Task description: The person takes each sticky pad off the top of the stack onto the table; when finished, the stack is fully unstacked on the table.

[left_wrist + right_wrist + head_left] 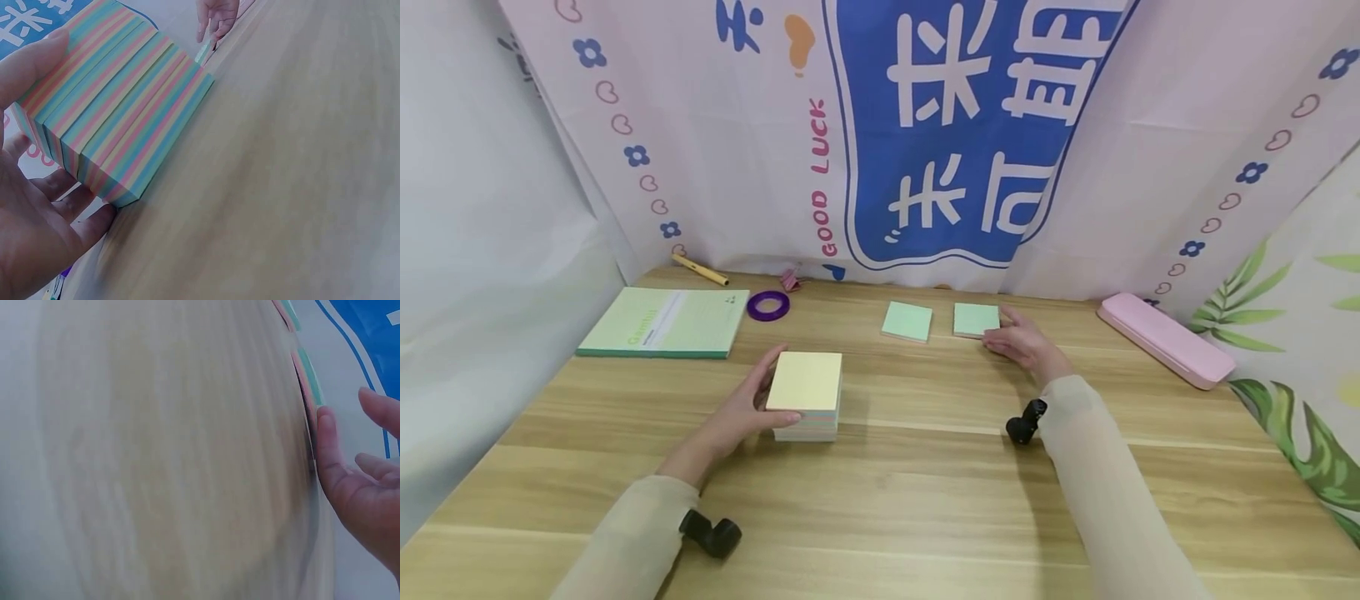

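A thick stack of sticky notes [806, 382], yellow on top with striped pastel layers [119, 94] at its sides, is gripped by my left hand [752, 408]. The thumb lies along the near side and the fingers reach behind it. Further back, at the right, my right hand [1022, 343] touches the right edge of a thin mint-green sticky note pad [976, 319]. In the right wrist view its straight thumb [328, 434] is at the pad's end, the other fingers apart. A second mint-green pad [907, 321] lies just left of that one.
A green notebook [662, 323] lies at the back left beside a purple tape ring [768, 306]. Behind them are a yellow pen [700, 269] and a pink clip [790, 279]. A pink case [1167, 340] lies at the right. Printed cloth [737, 167] hangs along the table's back edge.
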The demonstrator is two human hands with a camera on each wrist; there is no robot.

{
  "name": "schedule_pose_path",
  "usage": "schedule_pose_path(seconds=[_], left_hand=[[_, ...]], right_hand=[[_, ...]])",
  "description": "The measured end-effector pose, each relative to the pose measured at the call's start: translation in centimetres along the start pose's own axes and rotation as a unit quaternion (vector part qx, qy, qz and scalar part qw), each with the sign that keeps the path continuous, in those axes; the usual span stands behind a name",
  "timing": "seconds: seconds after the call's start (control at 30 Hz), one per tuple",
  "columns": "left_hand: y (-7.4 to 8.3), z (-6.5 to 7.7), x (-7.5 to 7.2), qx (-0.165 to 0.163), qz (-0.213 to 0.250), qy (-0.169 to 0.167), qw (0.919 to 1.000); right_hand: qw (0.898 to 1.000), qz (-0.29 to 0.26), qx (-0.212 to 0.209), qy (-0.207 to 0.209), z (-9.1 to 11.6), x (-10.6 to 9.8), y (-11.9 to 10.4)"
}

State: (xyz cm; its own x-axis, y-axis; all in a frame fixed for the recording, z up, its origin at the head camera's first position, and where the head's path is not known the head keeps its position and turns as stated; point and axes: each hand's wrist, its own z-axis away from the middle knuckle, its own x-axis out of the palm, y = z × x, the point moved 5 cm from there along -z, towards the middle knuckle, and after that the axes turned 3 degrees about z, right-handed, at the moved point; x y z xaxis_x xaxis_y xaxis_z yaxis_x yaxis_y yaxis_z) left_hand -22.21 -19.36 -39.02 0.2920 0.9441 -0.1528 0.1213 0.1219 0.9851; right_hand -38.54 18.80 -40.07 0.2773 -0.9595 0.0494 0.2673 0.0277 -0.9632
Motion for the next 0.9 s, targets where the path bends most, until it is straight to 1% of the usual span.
schedule_pose_path(seconds=[0.13,0.23,0.4,0.53,0.63,0.8,0.9], left_hand=[[-0.1,0.0,0.1,-0.001,-0.001,0.001,1.0],[-0.1,-0.1,0.2,-0.002,-0.001,0.0,1.0],[-0.1,-0.1,0.2,-0.002,0.001,-0.001,1.0],[-0.2,0.1,0.1,-0.005,0.003,0.001,1.0],[-0.3,0.2,0.1,-0.008,0.007,-0.002,0.9999],[-0.3,0.1,0.1,-0.008,0.003,-0.001,1.0],[-0.3,0.0,0.2,-0.007,-0.003,0.0,1.0]], right_hand=[[1.0,-0.001,-0.015,-0.015,0.8,0.0,-0.6],[0.999,0.001,-0.035,-0.03,1.6,0.5,-1.4],[0.994,0.007,-0.086,-0.063,3.0,2.4,-3.4],[0.988,0.011,-0.127,-0.092,4.3,5.2,-4.9],[0.981,0.022,-0.149,-0.118,5.3,7.7,-5.4],[0.968,0.048,-0.186,-0.164,6.9,11.9,-5.4],[0.96,0.063,-0.194,-0.192,7.6,14.4,-4.9]])
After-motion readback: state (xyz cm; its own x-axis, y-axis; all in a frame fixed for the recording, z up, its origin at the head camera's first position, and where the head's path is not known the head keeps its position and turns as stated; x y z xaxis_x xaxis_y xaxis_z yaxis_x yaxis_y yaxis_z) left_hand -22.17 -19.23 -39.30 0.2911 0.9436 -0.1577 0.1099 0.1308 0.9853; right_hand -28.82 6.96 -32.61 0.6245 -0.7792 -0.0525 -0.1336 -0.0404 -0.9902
